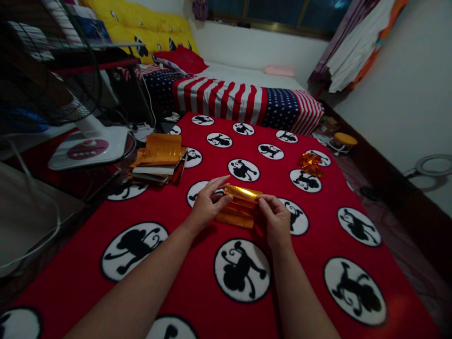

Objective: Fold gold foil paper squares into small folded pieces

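A sheet of shiny gold foil paper [236, 217], its far part curled over, lies in the middle of the red cloth between my hands. My left hand [208, 202] grips the sheet's left edge, thumb on the near side and fingers behind it. At the right end of the curled part, my right hand [276, 217] pinches the foil between thumb and fingertips. To the left rests a stack of gold foil papers [162, 149], with paler sheets below. Folded gold foil pieces [310, 165] sit in a small heap at the right.
The red cloth [197, 254] bears monkey prints in white circles. A fan base [90, 146] stands at the left on a side table. Behind is a bed with a striped and starred cover [226, 100]. A stool with a yellow seat [345, 139] is on the floor at the right.
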`<state>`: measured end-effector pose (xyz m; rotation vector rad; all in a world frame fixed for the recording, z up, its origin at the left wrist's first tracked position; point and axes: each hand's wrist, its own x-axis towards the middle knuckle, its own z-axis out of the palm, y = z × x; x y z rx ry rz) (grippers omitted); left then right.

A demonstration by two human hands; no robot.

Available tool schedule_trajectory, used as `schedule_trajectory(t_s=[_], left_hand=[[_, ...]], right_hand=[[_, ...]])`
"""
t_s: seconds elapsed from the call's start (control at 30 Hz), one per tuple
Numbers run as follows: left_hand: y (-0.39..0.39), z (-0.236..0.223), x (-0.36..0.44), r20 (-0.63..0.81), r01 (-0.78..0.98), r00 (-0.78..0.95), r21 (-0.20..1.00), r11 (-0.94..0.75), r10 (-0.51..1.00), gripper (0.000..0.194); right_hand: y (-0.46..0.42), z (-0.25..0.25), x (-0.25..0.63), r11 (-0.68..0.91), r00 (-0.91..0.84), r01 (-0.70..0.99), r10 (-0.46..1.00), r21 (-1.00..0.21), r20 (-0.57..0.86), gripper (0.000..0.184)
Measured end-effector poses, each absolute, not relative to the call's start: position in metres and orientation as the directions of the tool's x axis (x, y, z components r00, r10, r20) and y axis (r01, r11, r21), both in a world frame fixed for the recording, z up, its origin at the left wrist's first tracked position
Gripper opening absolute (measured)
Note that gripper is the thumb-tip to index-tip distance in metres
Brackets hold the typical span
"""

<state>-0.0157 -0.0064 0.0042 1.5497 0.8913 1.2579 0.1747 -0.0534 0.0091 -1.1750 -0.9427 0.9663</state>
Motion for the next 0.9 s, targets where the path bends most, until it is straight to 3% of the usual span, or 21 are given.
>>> schedule_trajectory(t_s=[0.2,0.4,0.7,0.9], left_hand=[[-0.0041,0.0013,-0.0144,0.134,-0.119,0.235,0.987,-0.108,0.963,0.070],[-0.0042,0.0007,-0.0146,0.140,-0.133,0.227,0.985,-0.111,0.964,0.059],[-0.0038,0.0020,-0.0146,0.170,-0.075,0.213,0.985,-0.158,0.962,0.060],[-0.0016,0.0045,-0.0170,0.205,0.018,0.156,0.978,-0.210,0.966,0.053]], right_hand=[[-0.0537,0.0088,0.1749,0.163,0.343,-0.067,0.930,-0.984,0.131,0.015],[-0.0541,0.0059,0.1744,0.165,0.321,-0.133,0.940,-0.977,0.115,0.016],[-0.0541,0.0120,0.1699,0.205,0.337,-0.200,0.933,-0.958,0.130,0.058],[-0.0538,0.0097,0.1705,0.256,0.390,-0.148,0.903,-0.955,0.181,0.039]])
